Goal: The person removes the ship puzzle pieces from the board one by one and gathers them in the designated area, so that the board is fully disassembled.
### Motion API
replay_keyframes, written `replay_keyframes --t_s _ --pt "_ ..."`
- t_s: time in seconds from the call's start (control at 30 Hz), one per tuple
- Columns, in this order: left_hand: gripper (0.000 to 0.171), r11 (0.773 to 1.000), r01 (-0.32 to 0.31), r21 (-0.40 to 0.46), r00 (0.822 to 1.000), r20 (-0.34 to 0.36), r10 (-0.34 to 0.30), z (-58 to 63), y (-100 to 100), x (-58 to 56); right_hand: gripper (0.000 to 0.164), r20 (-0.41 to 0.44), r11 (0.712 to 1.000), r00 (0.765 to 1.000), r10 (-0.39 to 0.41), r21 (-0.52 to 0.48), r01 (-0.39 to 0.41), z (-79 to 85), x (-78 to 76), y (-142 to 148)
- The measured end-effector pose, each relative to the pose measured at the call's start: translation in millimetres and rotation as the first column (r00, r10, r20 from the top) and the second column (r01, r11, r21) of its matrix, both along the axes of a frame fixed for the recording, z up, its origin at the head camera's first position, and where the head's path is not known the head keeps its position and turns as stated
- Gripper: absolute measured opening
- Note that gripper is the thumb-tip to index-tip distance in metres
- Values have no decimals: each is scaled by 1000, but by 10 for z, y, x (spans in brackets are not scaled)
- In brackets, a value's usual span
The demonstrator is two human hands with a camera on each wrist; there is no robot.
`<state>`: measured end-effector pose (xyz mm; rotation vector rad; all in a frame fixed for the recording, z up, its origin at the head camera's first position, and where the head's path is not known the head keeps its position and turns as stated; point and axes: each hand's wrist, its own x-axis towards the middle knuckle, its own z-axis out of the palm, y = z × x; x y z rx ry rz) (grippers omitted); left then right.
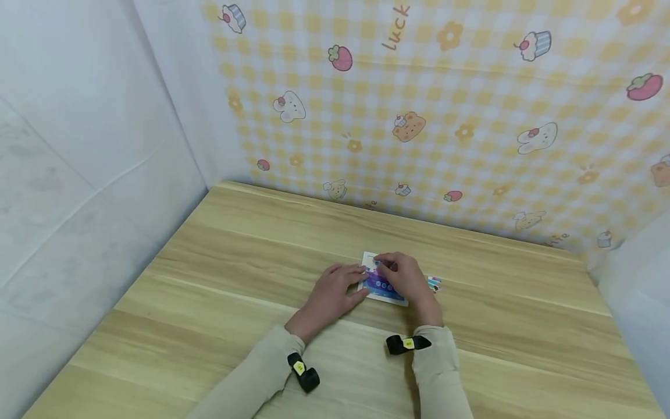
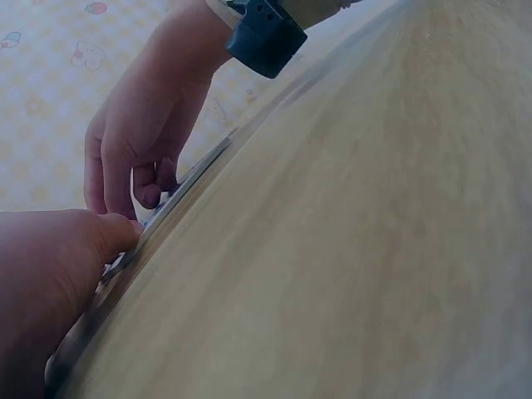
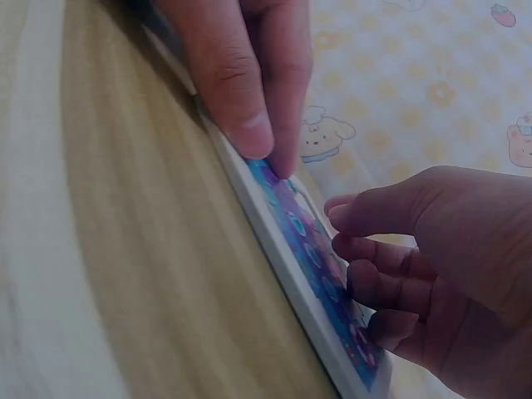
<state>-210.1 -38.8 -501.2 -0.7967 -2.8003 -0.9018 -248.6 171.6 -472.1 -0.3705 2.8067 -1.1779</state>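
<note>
A flat, white-bordered picture board (image 1: pixel 384 298) with a blue and purple print lies on the table. Along its left side my left hand (image 1: pixel 332 289) rests, with thumb and fingers reaching onto the border; in the right wrist view the left thumb (image 3: pixel 249 133) presses near the board's edge. My right hand (image 1: pixel 409 279) is over the board's upper right part, fingers bent and fingertips at the printed surface. In the right wrist view its bent fingers (image 3: pixel 391 283) lie close against the print. I cannot tell whether a small piece is between the right fingertips.
Several small colourful flat pieces (image 1: pixel 434 284) lie just right of the board, partly behind the right hand. The wood-grain table (image 1: pixel 251 244) meets a yellow checked cloth (image 1: pixel 471 163) at the back and a white wall (image 1: pixel 104 145) on the left.
</note>
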Motion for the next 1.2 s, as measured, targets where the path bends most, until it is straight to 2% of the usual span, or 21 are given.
replay_keyframes --t_s 0.1,0.33,0.7,0.93,1.07,1.2 --pt "43 1000 3 2 1000 7 -3 -4 9 2 26 9 1000 1000 -6 23 6 -29 10 -8" --pt "43 1000 -5 -7 1000 -20 5 -5 8 -8 25 -29 998 1000 9 59 -8 -69 -27 -6" --pt "44 1000 -1 2 1000 9 1 -24 24 -22 21 -15 995 1000 3 100 -1 -76 -67 -4" --pt "45 1000 1 -7 1000 22 -1 -2 42 -41 22 38 996 998 -48 81 45 -51 -58 -4" --pt "45 1000 -1 -15 1000 22 1 0 45 -41 21 13 998 999 -45 53 44 -43 -52 8" --pt "44 1000 -3 -14 1000 24 3 0 49 -40 28 -13 998 998 -56 17 56 -46 -52 30"
